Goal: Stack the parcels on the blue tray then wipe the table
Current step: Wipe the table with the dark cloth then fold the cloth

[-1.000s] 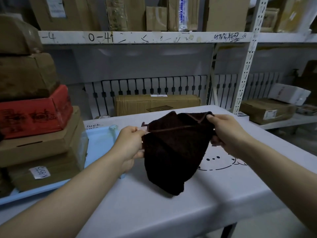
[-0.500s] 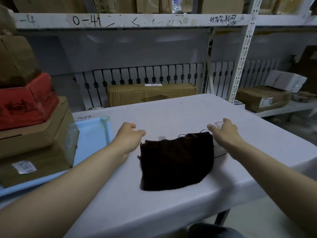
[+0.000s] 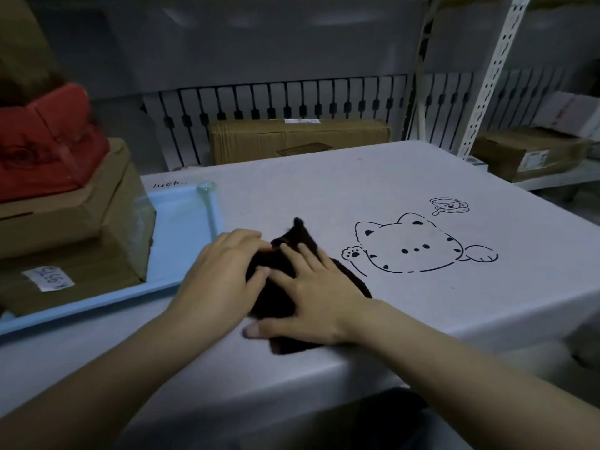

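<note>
Head view: stacked parcels (image 3: 65, 222) on blue tray (image 3: 181, 222), just left of cloth (image 3: 279, 297).

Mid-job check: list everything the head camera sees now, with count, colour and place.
Dark brown cloth: one, near table edge, under both hands.
White table with cat drawing: one, centre.
Light blue plastic tray: one, table's left side.
Stacked parcels: at least three in view, brown cardboard and one red, on the tray.
Flat brown cardboard box: one, behind the table.
Shelf boxes: one brown, one white, right shelf.
White metal shelving: rear and right.
Left hand: on the cloth's left part.
Right hand: flat, fingers spread on the cloth.
</note>
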Demonstrator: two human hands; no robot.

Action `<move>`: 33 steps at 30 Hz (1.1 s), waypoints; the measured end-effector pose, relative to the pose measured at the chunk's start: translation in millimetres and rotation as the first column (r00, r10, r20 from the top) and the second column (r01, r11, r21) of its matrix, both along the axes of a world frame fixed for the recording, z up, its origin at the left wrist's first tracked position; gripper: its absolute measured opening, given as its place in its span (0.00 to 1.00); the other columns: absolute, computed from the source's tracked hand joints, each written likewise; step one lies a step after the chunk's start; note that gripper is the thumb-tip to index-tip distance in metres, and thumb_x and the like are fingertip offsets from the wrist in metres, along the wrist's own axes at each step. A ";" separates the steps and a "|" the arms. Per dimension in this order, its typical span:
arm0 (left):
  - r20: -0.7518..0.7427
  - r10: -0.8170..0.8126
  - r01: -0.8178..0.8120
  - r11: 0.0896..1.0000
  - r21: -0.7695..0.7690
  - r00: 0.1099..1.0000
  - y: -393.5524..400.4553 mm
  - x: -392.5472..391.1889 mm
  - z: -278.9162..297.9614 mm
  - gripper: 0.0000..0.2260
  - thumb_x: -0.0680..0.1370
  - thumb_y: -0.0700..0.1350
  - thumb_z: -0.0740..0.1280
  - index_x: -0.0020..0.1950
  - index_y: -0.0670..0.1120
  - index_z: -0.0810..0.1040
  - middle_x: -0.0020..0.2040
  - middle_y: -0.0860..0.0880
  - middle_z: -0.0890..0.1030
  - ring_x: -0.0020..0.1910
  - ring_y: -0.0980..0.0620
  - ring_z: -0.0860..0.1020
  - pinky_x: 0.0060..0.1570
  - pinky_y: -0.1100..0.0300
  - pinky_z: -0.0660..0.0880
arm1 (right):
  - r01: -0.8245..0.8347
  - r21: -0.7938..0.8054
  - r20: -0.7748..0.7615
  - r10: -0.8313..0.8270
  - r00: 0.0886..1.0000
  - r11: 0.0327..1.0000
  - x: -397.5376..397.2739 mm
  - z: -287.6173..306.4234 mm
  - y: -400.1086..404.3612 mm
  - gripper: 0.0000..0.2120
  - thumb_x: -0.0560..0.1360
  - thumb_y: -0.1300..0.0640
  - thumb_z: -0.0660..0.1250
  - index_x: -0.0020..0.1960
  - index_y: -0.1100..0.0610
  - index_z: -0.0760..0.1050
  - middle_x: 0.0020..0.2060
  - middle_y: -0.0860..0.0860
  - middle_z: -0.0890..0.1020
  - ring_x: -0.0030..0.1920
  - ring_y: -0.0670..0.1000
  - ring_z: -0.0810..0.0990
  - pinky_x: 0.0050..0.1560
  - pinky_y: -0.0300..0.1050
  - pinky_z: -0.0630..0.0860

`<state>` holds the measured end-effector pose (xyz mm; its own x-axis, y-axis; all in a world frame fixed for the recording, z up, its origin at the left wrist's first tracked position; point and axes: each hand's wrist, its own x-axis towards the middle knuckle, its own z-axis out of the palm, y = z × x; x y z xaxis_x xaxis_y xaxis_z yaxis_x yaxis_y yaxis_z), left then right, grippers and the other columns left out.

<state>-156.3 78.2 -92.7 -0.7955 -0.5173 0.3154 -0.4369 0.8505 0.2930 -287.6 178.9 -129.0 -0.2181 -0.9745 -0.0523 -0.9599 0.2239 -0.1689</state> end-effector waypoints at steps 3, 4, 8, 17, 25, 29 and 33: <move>0.069 0.086 -0.078 0.992 -0.104 0.994 -9.3 15.7 -7.9 0.23 0.80 0.55 0.63 0.74 0.50 0.68 0.76 0.51 0.66 0.75 0.50 0.62 0.73 0.55 0.55 | -0.128 -0.039 -0.056 0.126 0.990 0.991 -10.5 -5.1 12.0 0.38 0.72 0.27 0.45 0.79 0.39 0.52 0.82 0.50 0.48 0.81 0.54 0.46 0.80 0.55 0.45; 0.082 0.115 -0.106 0.989 -0.103 0.990 -12.3 22.5 -11.5 0.26 0.79 0.59 0.60 0.75 0.49 0.68 0.76 0.49 0.66 0.75 0.48 0.62 0.74 0.53 0.55 | -0.119 -0.056 -0.071 0.115 0.991 0.991 -19.9 -5.6 12.4 0.37 0.72 0.28 0.42 0.79 0.39 0.54 0.82 0.48 0.50 0.81 0.53 0.48 0.79 0.54 0.47; 0.101 0.152 -0.150 0.988 -0.025 0.983 -19.2 46.0 -25.9 0.38 0.71 0.67 0.45 0.76 0.51 0.65 0.72 0.48 0.70 0.72 0.46 0.66 0.72 0.52 0.57 | 0.168 -0.124 -0.077 -0.178 0.981 0.978 -90.1 -8.0 6.5 0.30 0.78 0.35 0.51 0.78 0.43 0.61 0.81 0.50 0.53 0.79 0.56 0.55 0.76 0.55 0.56; -0.048 0.269 -0.269 0.963 -0.007 0.962 -37.2 39.1 -34.9 0.14 0.81 0.52 0.58 0.56 0.47 0.80 0.53 0.50 0.74 0.59 0.47 0.72 0.50 0.60 0.52 | 0.498 -0.074 0.027 -0.497 0.867 0.864 -112.2 -0.3 -21.7 0.29 0.81 0.37 0.51 0.80 0.42 0.55 0.81 0.58 0.50 0.79 0.61 0.51 0.78 0.55 0.50; -0.108 0.184 -0.183 0.983 0.017 0.977 -41.3 41.9 -34.4 0.25 0.75 0.60 0.51 0.51 0.47 0.81 0.48 0.53 0.74 0.54 0.48 0.73 0.48 0.60 0.51 | 0.028 -0.059 0.098 -0.023 0.995 0.998 -17.0 7.3 -29.1 0.22 0.81 0.37 0.53 0.75 0.32 0.61 0.81 0.48 0.52 0.80 0.50 0.52 0.76 0.44 0.49; -0.098 0.197 -0.194 0.980 0.039 0.975 -50.7 39.8 -30.3 0.22 0.74 0.56 0.53 0.55 0.48 0.81 0.52 0.52 0.74 0.57 0.50 0.71 0.52 0.60 0.53 | 0.006 -0.052 0.039 -0.003 0.999 0.999 -7.4 6.4 -35.8 0.23 0.83 0.40 0.51 0.77 0.35 0.58 0.81 0.47 0.50 0.80 0.50 0.51 0.76 0.44 0.49; -0.096 0.185 -0.181 0.982 0.050 0.978 -63.2 41.1 -29.7 0.17 0.80 0.56 0.56 0.56 0.49 0.80 0.52 0.53 0.73 0.58 0.52 0.70 0.53 0.60 0.53 | 0.010 -0.074 0.019 -0.009 1.000 0.997 -9.4 3.7 -45.2 0.24 0.83 0.41 0.50 0.78 0.38 0.57 0.81 0.48 0.51 0.79 0.50 0.51 0.77 0.46 0.48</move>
